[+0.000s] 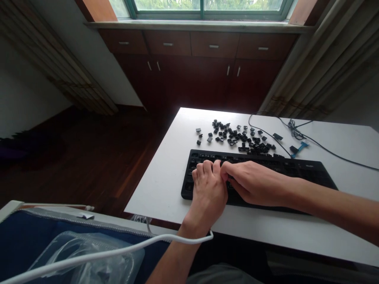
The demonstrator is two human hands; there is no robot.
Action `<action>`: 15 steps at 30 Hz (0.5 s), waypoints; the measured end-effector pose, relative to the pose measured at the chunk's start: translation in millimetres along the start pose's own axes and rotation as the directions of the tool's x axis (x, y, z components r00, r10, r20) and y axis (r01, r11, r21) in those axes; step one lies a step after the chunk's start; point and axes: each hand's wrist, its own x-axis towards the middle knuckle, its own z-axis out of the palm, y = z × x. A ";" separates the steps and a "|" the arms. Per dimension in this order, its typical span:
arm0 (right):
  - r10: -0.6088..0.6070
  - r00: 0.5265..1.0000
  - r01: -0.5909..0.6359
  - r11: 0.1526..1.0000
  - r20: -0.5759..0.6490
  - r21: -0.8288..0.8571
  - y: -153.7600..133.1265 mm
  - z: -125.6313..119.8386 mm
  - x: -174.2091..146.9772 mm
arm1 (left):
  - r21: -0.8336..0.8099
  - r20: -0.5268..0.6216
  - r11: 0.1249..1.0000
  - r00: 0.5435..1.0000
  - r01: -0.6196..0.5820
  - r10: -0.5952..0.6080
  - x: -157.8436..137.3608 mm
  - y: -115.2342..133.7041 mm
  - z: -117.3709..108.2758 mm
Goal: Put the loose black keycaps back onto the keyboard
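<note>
A black keyboard [316, 173] lies on the white table, many of its keycaps gone at the left part. My left hand [209, 185] rests palm down on the keyboard's left part, fingers side by side and slightly bent over the keys. Against it, my right hand [251, 181] is closed in a pinch over the keys, its fingertips touching the left hand's index side. Whatever the pinch holds is hidden. Behind the keyboard lie scattered black keycaps [233, 136], some upside down. A small blue tool [301, 149] lies past the keyboard's back edge, beside a dark keycap [293, 149].
The white table [160, 169] ends at the left, above a dark wood floor [112, 157]. A black cable [334, 148] loops over the table's right. A white cord [118, 252] crosses by my left wrist. Clear plastic [97, 252] lies on dark blue fabric at lower left.
</note>
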 end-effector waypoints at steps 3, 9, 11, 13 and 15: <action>-0.077 0.997 0.073 0.993 -0.032 -0.096 -0.7 8.1 -0.2 | 0.010 -0.040 1.000 0.999 0.029 -0.028 1.3 2.0 6.9; -0.213 0.974 0.168 0.907 -0.078 -0.385 -2.2 23.4 -3.9 | 0.099 -0.198 0.990 0.977 0.100 -0.078 1.5 4.7 20.5; -0.254 0.961 0.182 0.880 -0.110 -0.438 -3.8 25.5 -5.1 | 0.136 -0.213 0.985 0.975 0.102 -0.071 1.9 4.8 22.4; -0.319 0.934 0.208 0.852 -0.162 -0.480 -8.1 26.0 -4.9 | 0.160 -0.214 0.981 0.974 0.108 -0.072 2.0 5.0 23.1; -0.369 0.905 0.210 0.821 -0.212 -0.531 -14.6 24.1 -3.2 | 0.167 -0.202 0.981 0.977 0.103 -0.069 1.9 5.5 23.3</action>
